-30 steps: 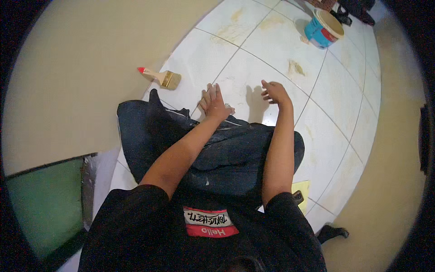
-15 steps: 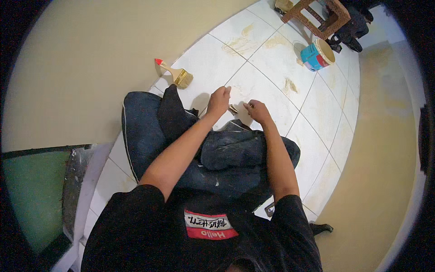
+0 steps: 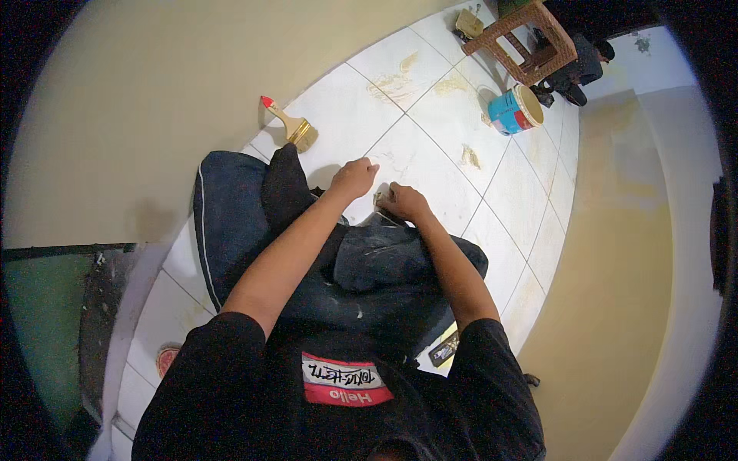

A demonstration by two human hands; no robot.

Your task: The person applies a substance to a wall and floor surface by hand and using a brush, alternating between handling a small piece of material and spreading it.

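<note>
I sit on the tiled floor with my legs folded in dark blue trousers (image 3: pixel 392 257). Over the floor in front of my shins is my left hand (image 3: pixel 355 178), curled closed with the fingertips turned away; whatever it may hold is hidden. Close by on its right, my right hand (image 3: pixel 405 201) has its fingers bent together at a small pale scrap (image 3: pixel 378 198) with a dark edge. The fingertips seem to touch this scrap, though a firm grip cannot be made out. Beyond my left foot lies a flat paintbrush (image 3: pixel 292 126) with a red-tipped wooden handle, propped near the wall.
A blue paint bucket (image 3: pixel 507 111) stands farther right, with a brown stool (image 3: pixel 530 48) behind it. Another person (image 3: pixel 580 73) in dark clothes crouches past the stool. Yellowish smears (image 3: pixel 470 157) mark the white tiles. A beige wall (image 3: pixel 169 100) rises at the left.
My right hand has moved left and nearer to me, onto the small scrap. My left hand has drawn slightly left. The whole view has shifted a little.
</note>
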